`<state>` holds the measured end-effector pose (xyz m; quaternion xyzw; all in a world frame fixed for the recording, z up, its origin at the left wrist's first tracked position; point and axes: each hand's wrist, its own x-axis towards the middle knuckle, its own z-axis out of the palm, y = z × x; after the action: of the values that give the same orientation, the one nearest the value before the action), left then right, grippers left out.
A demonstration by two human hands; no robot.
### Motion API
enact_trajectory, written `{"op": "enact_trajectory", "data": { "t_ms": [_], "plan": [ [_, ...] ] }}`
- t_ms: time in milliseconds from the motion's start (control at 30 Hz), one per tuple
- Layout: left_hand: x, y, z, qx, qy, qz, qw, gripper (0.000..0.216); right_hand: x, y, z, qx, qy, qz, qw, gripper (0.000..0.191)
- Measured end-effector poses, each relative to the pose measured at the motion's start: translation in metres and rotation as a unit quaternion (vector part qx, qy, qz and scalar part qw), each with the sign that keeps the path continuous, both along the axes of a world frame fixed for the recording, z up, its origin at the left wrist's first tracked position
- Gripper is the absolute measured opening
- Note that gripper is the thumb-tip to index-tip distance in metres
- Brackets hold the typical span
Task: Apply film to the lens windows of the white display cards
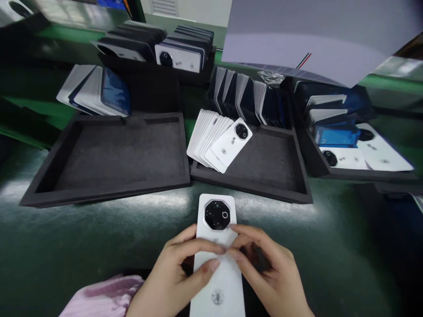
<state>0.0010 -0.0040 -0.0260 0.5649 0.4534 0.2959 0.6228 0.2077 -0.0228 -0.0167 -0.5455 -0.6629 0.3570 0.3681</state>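
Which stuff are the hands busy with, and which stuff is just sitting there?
Busy with:
white phone back cover, held by left hand and right hand

Just sitting:
empty black tray
fanned covers in middle tray
pink cloth

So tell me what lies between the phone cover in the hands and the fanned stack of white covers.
Head view: a bare strip of dark tabletop, then the front rim of the black foam tray.
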Motion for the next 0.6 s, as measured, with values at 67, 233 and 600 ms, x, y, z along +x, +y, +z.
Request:
{"op": "enact_trajectory", "data": {
  "t_ms": [67,233,600],
  "plan": [
    [-0.001,0.0,-0.001,0.008,0.027,0.007,1.0,0.019,0.0,0.0,0.0,0.001,-0.004,0.002,1.0,0.038],
    [-0.002,-0.003,-0.004,0.041,0.057,0.002,0.998,0.021,0.002,0.0,0.0,-0.004,0.005,-0.035,0.999,0.012],
    [-0.001,-0.015,-0.005,-0.118,-0.019,0.011,0.993,0.08,0.016,-0.01,-0.001,-0.099,0.211,-0.259,0.937,0.008]
  ]
}}
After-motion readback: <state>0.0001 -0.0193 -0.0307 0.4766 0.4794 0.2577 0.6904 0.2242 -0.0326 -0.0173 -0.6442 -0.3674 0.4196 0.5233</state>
